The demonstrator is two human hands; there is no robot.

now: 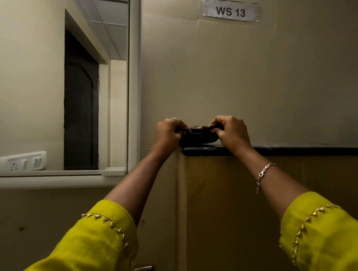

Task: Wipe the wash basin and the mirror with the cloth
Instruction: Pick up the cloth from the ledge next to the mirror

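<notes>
L hand & R hand, fingers pinching the bunched dark cloth above the shelf; a slack pinch could prob. drop it behind the edge.

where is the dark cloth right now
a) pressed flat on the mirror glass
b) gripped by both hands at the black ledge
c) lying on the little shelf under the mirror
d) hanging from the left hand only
b: the left hand and the right hand both grip the bunched cloth between them at the black ledge, to the right of the mirror.
</notes>
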